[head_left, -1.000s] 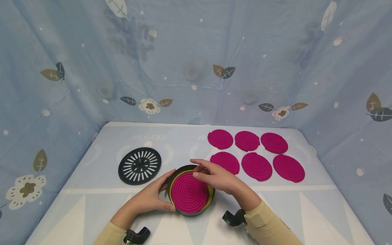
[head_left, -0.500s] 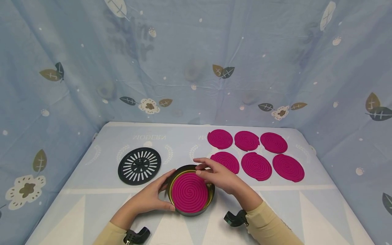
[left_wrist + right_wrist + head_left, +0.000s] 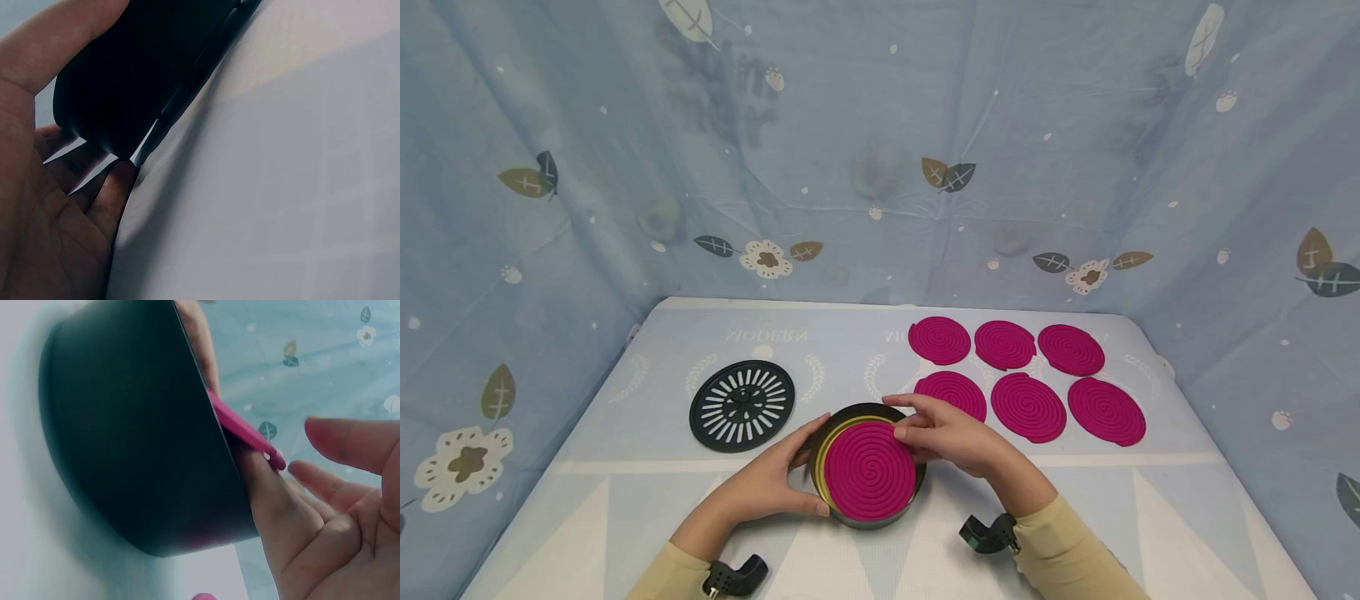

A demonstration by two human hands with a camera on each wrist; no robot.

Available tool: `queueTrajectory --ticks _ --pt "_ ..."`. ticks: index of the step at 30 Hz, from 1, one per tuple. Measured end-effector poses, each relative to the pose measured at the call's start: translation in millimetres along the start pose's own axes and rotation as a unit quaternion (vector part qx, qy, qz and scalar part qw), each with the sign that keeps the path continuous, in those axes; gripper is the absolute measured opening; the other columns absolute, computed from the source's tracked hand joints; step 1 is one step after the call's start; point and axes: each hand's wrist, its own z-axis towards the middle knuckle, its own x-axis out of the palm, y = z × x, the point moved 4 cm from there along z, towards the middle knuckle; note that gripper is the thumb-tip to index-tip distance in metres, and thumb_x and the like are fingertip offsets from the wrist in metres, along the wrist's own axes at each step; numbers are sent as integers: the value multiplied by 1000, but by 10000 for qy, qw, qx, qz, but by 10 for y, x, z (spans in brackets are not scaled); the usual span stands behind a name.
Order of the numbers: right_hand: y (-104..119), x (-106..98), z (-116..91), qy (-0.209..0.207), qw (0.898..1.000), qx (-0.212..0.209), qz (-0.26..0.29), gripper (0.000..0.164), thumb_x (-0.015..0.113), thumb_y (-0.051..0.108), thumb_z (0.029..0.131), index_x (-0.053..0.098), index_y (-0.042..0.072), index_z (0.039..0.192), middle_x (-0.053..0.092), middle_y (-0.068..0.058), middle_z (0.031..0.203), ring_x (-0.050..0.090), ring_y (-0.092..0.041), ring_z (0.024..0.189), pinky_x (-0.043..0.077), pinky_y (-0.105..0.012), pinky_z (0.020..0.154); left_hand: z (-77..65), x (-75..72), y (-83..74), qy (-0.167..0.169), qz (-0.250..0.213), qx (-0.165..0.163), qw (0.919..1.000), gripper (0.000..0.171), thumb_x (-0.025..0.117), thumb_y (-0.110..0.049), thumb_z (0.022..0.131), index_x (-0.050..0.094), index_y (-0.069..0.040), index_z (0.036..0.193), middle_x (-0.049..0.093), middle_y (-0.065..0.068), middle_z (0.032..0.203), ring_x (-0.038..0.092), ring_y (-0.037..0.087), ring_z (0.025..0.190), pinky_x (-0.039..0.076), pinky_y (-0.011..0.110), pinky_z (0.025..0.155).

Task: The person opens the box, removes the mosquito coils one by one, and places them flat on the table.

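My left hand grips the left side of a round dark mosquito coil tin with a gold inside; the left wrist view shows its fingers curled against the tin's wall. A magenta mosquito coil covers the tin's opening, off to the right. In the right wrist view the coil's edge tilts up above the rim. The right hand hooks bent fingers under that raised edge, while its thumb stands a little apart. Its fingertips inside the tin are hidden.
A black slotted round lid lies left of the tin. Several magenta coils lie in two rows at the back right, the nearest partly behind the right hand. Patterned blue cloth hangs round the table.
The right hand has moved slightly right. The coil in the tin has shifted right with it, baring more gold at the left. The left hand and tin have stayed in place.
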Motion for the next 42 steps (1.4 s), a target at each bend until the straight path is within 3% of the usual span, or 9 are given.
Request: queueTrajectory --ticks 4,13,24,35,42 --pt "-15 -4 -21 138 9999 11 -93 60 68 12 94 44 7 148 71 -16 106 70 -26 92 62 -42 82 4 5 14 -28 65 -31 10000 121 93 -50 57 26 -31 156 32 -10 156 33 13 142 37 31 113" --pt "-9 1 -38 13 9984 8 -560 45 69 8 93 59 11 137 72 -12 101 71 -23 84 64 -38 70 11 2 -9 -45 144 -2 9999 125 93 -53 56 26 -23 158 32 -10 156 33 12 142 38 31 113" --pt "-62 -66 -31 -323 9993 -143 -80 48 66 5 95 54 6 141 70 -13 99 70 -21 82 64 -40 74 8 -5 -17 -14 94 78 9999 125 93 -52 57 25 -21 158 31 -8 157 33 12 142 37 31 113" --pt "-131 -154 -60 -785 9967 -196 115 49 67 10 95 53 11 142 68 -13 95 67 -18 77 64 -37 72 7 -3 -10 19 83 64 9999 125 92 -52 58 25 -20 158 30 -8 157 32 12 142 37 30 113" --pt "-180 -224 -137 -980 9943 -176 385 52 66 10 95 50 10 145 69 -14 100 68 -20 81 62 -47 78 3 -2 14 26 89 12 10000 125 92 -53 57 24 -23 158 30 -9 157 32 12 142 36 29 113"
